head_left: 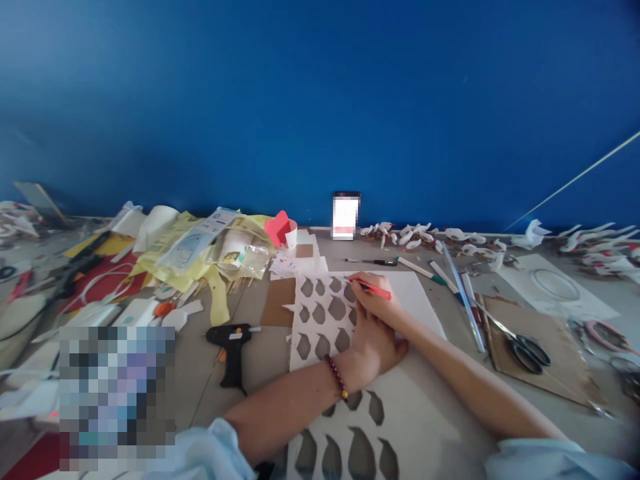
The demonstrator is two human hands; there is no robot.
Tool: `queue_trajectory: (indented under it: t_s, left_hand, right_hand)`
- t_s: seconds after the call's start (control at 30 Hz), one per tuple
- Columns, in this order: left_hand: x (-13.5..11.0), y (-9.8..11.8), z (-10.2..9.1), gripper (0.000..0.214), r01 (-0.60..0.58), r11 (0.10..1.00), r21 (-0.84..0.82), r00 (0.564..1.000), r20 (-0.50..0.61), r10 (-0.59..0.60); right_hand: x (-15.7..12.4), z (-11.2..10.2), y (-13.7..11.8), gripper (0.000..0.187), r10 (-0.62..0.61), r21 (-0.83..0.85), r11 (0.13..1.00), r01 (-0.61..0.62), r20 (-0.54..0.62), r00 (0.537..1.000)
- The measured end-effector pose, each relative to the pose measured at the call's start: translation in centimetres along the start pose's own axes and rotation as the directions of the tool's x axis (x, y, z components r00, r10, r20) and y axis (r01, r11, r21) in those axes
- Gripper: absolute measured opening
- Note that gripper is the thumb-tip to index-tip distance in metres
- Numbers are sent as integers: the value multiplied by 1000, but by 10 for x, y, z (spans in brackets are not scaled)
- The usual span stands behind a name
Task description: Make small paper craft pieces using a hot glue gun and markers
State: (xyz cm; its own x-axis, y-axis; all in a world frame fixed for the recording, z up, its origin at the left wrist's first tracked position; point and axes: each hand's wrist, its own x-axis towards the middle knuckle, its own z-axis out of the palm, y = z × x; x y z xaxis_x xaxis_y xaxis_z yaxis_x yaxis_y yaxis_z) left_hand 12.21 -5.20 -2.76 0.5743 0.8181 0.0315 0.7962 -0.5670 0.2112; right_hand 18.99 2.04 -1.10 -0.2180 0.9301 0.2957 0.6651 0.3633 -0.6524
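Observation:
My right hand grips a red pen, its tip on a white sheet cut with several leaf-shaped holes. My left hand lies flat on that sheet just below the right hand, pressing it down, fingers stretched. A bead bracelet circles the left wrist. A second cut-out sheet lies nearer me under my forearms. Plain white paper shows to the right of the stencil.
A black glue gun lies left of the sheet. Scissors rest on brown cardboard at right, beside pens and a ruler. Yellow paper and packets pile at left. White cut shapes line the blue wall.

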Motion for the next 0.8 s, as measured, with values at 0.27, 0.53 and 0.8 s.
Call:
queue_trajectory:
  t_s: [0.27,0.53,0.8]
  left_hand:
    - [0,1,-1,67,18,1000,13,1000,-4,-18]
    - [1,3,5,73,40,994,101,998,-49,-35]
    - [1,3,5,71,40,992,121,997,-72,-32]
  right_hand:
    - [1,-2,2,23,-10,24,1000,11,-32,999]
    - [7,-8,5,21,-43,69,996,55,-163,986]
    - [7,-5,7,17,-66,19,997,68,-90,994]
